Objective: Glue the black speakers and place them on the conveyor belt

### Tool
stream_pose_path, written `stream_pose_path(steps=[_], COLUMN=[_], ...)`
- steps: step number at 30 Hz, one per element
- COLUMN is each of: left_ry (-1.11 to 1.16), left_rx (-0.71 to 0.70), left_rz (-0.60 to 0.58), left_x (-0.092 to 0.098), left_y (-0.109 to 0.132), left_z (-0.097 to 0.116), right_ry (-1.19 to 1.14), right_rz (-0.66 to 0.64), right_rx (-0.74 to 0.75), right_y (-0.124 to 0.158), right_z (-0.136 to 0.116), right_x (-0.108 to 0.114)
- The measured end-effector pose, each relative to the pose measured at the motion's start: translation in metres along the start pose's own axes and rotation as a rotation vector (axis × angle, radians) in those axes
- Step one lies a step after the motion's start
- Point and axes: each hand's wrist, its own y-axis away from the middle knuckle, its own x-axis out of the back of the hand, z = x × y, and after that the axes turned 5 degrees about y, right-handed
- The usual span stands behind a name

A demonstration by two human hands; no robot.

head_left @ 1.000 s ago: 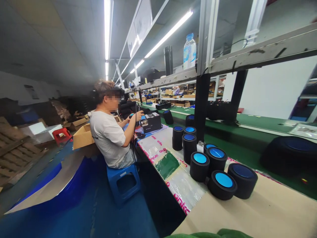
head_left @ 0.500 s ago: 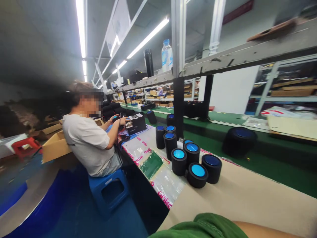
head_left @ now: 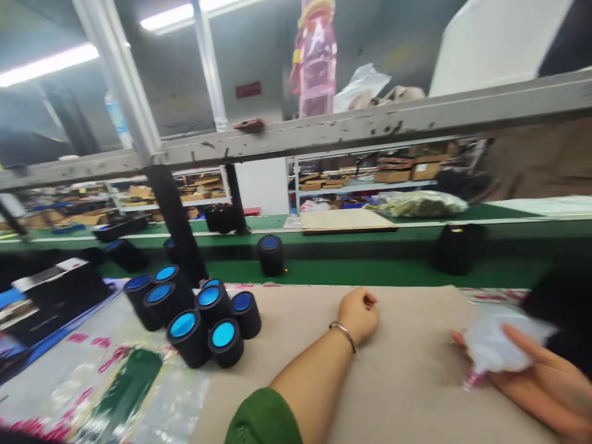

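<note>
left hand (head_left: pixel 359 314) fingers curled shut on worktop (head_left: pixel 407 382) | right hand (head_left: pixel 541 385) fingers gripping clear bag (head_left: pixel 497 342)

The left hand (head_left: pixel 359 314) lies curled into a loose fist, knuckles up, fingers (head_left: pixel 370 302) tucked under; a thin bangle circles its wrist; the bare forearm runs back from the fingers to a green sleeve at the elbow; the right hand (head_left: pixel 531 370) lies blurred, palm up, fingers (head_left: pixel 522 338) extended and closed on something white
</note>
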Motion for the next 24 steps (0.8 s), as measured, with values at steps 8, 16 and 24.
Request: stream_pose_path(steps=[8, 16, 24], left_ry=[-0.061, -0.161, -0.081], left_rx=[-0.260, -0.507, -0.247], left_rz=[-0.157, -0.424, -0.183], left_x=[-0.003, -0.015, -0.011], left_y=[0.019, 0.045, 0.025], left_z=[0.022, 0.049, 0.020], right_ry=[-0.025, -0.048, -0.059], right_rz=[-0.125, -0.190, -0.158], right_rx=[-0.023, -0.063, -0.030], right_y=[0.004, 0.008, 0.012], right_z=[0.000, 0.003, 0.005], right_x=[0.003, 0.001, 0.000])
